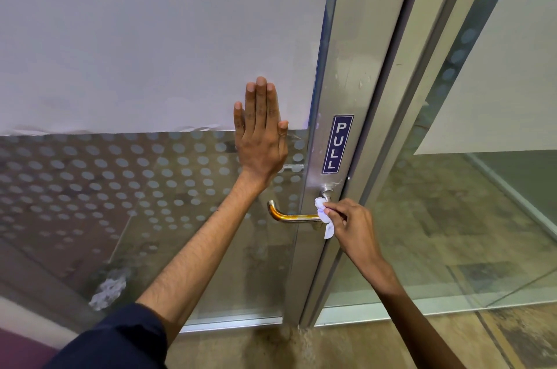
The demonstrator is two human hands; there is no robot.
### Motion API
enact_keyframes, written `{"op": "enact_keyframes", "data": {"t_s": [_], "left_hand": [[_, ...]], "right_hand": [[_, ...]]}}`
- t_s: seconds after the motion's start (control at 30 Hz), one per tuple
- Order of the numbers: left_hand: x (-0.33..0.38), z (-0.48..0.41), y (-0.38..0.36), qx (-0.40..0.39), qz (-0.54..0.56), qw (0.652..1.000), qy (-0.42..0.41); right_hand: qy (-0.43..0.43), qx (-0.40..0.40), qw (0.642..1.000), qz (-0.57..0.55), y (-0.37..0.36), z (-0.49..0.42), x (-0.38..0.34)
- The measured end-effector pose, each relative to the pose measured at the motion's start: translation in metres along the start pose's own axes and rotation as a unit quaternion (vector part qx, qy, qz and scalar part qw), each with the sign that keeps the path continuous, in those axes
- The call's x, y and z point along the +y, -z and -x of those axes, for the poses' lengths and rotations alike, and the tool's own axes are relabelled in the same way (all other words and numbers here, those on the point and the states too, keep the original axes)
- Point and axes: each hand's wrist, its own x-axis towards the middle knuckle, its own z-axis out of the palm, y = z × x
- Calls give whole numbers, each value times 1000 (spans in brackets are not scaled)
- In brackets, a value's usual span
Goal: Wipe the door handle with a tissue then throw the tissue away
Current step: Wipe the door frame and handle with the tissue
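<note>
the right hand (351, 222) is pinching a crumpled white tissue (323, 215) against the door handle (294, 217), right at the handle's root where the lever is meeting its round mount, fingertips bunched tight around the wad and a loose tail hanging below the lever. the lever itself is running out leftward from there, bare and orange-tinted, curling back at its free tip with open glass all around it. above the handle, the left hand (260, 139) is lying flat on the glass door (156, 181), fingers straight and pressed together, thumb a little apart, straddling the lower edge of the white film. just above the handle mount a blue pull sign (338, 144) is sitting on the metal door frame (346, 73). right of the handle the frame edge is crowding the knuckles.
</note>
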Motion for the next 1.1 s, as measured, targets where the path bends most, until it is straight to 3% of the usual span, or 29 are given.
{"op": "enact_keyframes", "data": {"t_s": [0.23,0.53,0.97,1.1], "left_hand": [[0,0,0,-4,3,1000,0],[0,0,1,0,-4,1000,-1],[0,0,0,-5,-2,1000,3],[0,0,0,-6,1,1000,4]], "right_hand": [[-39,-11,998,-57,-8,21,-19],[-35,-9,999,15,-23,15,-35],[117,11,983,143,-39,8,-49],[158,24,961,226,-46,12,-51]]}}
